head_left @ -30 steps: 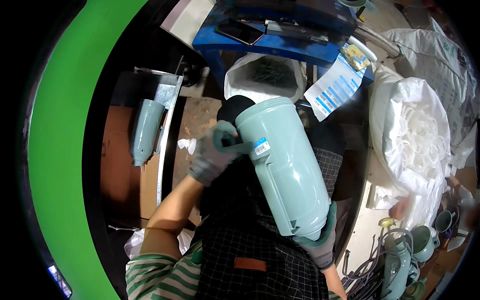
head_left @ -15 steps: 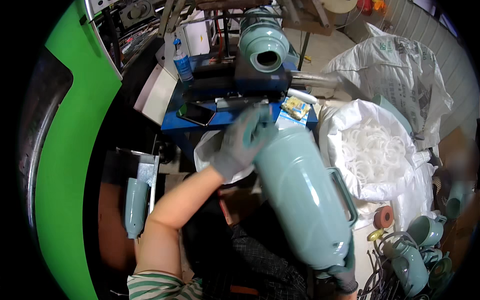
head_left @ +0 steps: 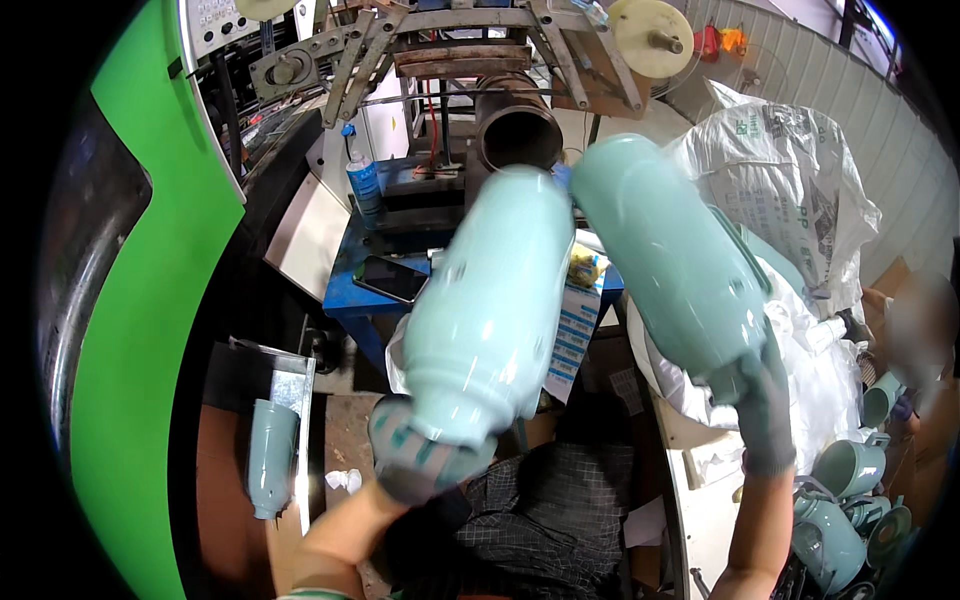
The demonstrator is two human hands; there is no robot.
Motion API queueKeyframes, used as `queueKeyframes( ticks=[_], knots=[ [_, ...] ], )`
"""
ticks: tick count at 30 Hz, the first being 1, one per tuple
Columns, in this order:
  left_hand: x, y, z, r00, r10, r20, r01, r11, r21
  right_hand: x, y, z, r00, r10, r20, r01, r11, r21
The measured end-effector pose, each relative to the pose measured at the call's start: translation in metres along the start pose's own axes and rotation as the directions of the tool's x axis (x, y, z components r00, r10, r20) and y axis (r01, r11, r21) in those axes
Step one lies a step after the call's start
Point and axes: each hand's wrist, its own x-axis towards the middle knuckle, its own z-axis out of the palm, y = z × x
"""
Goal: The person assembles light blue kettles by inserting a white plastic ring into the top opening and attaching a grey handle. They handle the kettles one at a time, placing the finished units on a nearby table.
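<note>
My left hand (head_left: 425, 462), in a grey glove, grips the base of a pale teal flask shell (head_left: 490, 310) that points up toward a dark metal tube (head_left: 515, 130) on the machine. In a grey glove too, my right hand (head_left: 765, 405) holds the lower end of a second teal flask shell (head_left: 670, 260), tilted up and to the left, its top next to the first shell's top. Both shells are raised in front of the machine.
A green machine housing (head_left: 150, 300) curves along the left. A blue bench (head_left: 350, 295) carries a phone (head_left: 392, 278) and a bottle (head_left: 365, 185). Another teal shell (head_left: 270, 455) lies on a tray at lower left. Big white sacks (head_left: 790, 190) and several teal shells (head_left: 845, 465) are on the right.
One second ago both hands held a single shell low over my lap. Now each hand holds its own shell, both lifted toward the machine's tube, and my view has tipped upward.
</note>
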Motion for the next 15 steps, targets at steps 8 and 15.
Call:
queueKeyframes(
  ticks=[8,15],
  knots=[
    [-0.105,0.035,-0.027,0.967,-0.178,0.18,0.241,0.868,-0.435,0.111,0.012,0.162,0.97,0.101,0.223,-0.135,0.98,0.144],
    [-0.077,0.053,-0.03,0.967,0.05,0.251,0.121,0.773,-0.622,0.246,0.048,0.263,0.934,0.231,0.272,-0.328,0.857,0.399]
  ],
)
